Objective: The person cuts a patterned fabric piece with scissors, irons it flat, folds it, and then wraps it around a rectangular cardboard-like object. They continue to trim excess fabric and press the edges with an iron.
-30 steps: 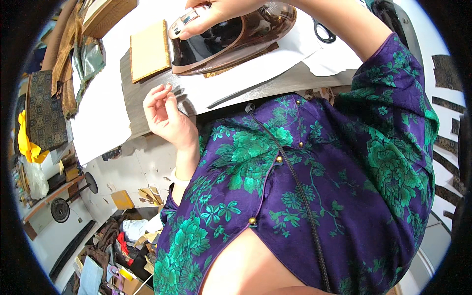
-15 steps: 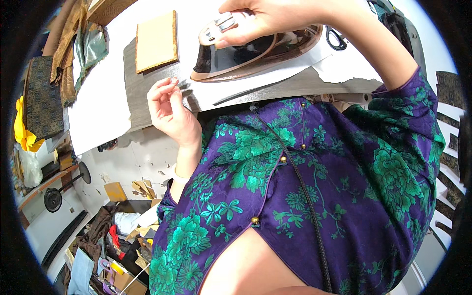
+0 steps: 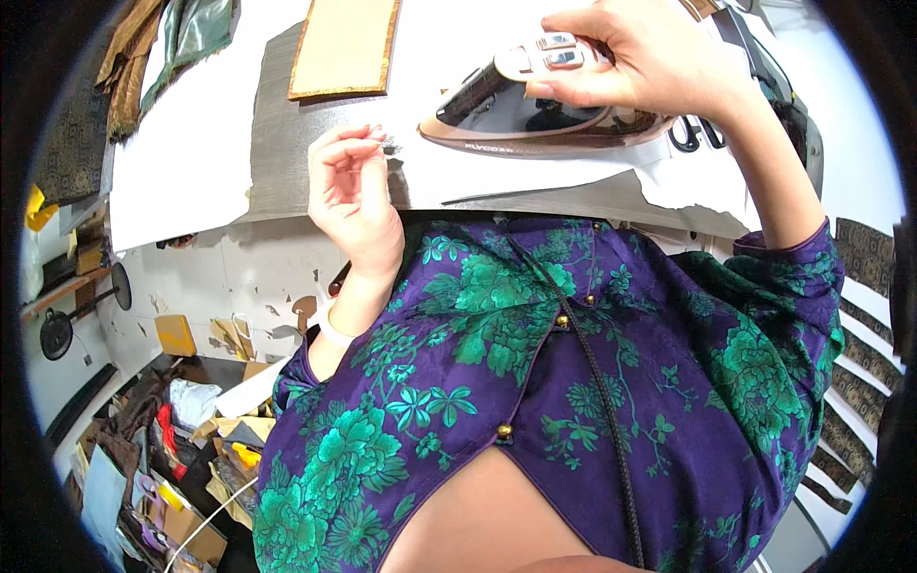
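glossy plastic iron (image 3: 535,100), matt paper (image 3: 191,162), silky dress (image 3: 573,382)

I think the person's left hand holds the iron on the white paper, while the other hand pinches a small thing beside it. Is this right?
Not quite: the hands are swapped. In the head view the right hand holds the iron on the white paper, while the left hand pinches a small thing beside it.

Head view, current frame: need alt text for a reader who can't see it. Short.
A person's right hand grips the handle of a clothes iron resting on white paper over a worktable, while the left hand pinches a small dark scrap just left of the iron's tip. A tan rectangular board lies beyond, black scissors sit to the right, and a purple garment with green flowers fills the foreground.
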`<state>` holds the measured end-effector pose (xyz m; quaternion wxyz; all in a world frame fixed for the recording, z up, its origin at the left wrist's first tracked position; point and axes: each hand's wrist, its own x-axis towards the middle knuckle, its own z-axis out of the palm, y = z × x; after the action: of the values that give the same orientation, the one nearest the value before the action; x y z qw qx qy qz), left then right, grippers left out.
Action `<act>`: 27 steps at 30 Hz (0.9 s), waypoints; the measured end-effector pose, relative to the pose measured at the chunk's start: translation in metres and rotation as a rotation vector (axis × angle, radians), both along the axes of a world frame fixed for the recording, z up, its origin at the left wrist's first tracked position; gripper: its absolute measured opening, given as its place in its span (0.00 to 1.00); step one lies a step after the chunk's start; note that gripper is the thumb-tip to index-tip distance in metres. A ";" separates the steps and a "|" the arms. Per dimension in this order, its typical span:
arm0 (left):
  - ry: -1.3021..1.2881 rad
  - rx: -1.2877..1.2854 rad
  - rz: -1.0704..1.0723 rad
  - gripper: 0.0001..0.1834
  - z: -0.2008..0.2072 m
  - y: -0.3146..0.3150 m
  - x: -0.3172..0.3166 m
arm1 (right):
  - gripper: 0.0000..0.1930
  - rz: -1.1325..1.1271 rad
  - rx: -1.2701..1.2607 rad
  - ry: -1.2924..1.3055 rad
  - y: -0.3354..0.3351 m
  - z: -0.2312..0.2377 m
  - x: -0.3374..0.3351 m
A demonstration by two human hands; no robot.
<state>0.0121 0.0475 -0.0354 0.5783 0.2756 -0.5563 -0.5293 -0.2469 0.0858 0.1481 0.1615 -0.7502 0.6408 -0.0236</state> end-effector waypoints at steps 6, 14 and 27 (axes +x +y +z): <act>0.046 0.009 0.006 0.07 -0.003 0.002 0.000 | 0.31 -0.040 -0.072 -0.034 -0.015 -0.004 0.000; 0.060 0.003 -0.003 0.06 -0.001 0.002 0.000 | 0.24 0.135 -0.171 0.034 -0.001 -0.020 0.005; -0.124 -0.107 -0.021 0.07 -0.001 -0.001 0.000 | 0.23 -0.591 0.233 -0.583 0.017 -0.006 0.052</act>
<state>0.0119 0.0465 -0.0368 0.5508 0.2707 -0.6214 -0.4870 -0.1950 0.1027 0.1424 0.4058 -0.4729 0.7542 -0.2071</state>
